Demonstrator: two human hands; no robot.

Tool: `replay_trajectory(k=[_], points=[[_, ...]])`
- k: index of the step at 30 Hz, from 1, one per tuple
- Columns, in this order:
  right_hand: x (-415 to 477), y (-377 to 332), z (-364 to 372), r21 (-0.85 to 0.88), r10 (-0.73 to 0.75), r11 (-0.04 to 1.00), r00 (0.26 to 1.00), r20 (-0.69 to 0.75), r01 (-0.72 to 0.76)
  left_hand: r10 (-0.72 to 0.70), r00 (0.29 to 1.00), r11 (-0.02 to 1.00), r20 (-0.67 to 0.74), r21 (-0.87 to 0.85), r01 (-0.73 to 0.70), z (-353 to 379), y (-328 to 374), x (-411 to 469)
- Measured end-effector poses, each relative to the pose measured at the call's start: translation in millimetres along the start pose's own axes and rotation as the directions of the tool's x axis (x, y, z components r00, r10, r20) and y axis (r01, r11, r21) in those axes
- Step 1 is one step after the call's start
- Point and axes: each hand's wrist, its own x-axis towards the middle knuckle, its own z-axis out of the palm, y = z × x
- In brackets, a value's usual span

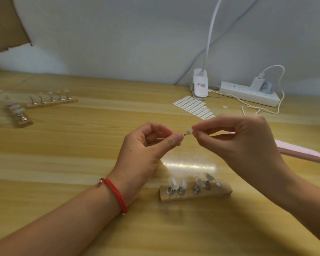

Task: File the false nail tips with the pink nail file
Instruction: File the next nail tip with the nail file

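Though tiny, tip (pixel 188 131) between fingers (pixel 197 127) (midair)

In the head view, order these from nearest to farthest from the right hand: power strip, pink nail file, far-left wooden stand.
1. pink nail file, lying just right of the right hand.
2. power strip, farther back, behind the hand.
3. far-left wooden stand, far across at the left edge of the view.

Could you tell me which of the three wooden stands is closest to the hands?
The stand nearest the camera, beneath the right hand; the other two stands lie far left.
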Motion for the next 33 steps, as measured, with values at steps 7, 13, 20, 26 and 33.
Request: replay_trajectory(k=[7,13,20,26,33], points=[[-2.8,0.7,1.6,-0.004,-0.015,1.000,1.000,0.000,0.015,0.007,1.000,1.000,-0.001,0.000,-0.007,0.8,0.6,-0.8],[-5.2,-0.5,4.5,0.008,-0.046,0.999,0.999,0.000,0.046,0.054,0.997,0.997,-0.047,0.049,-0.052,1.9,2.1,-2.8],[-6.9,-0.9,6.0,-0.141,-0.172,0.975,0.985,0.022,0.173,0.160,0.987,0.977,-0.033,0.147,-0.154,2.7,4.3,-7.8],[-7.8,3.9,-1.6,-0.268,-0.317,0.907,0.945,0.078,0.326,0.161,0.987,0.977,-0.015,0.143,-0.157,1.3,3.9,-6.8],[-10.6,-4.6,-10.3,0.277,0.072,0.956,0.994,0.087,-0.093,0.129,0.991,0.989,0.024,0.068,-0.130,4.8,6.8,-7.2]])
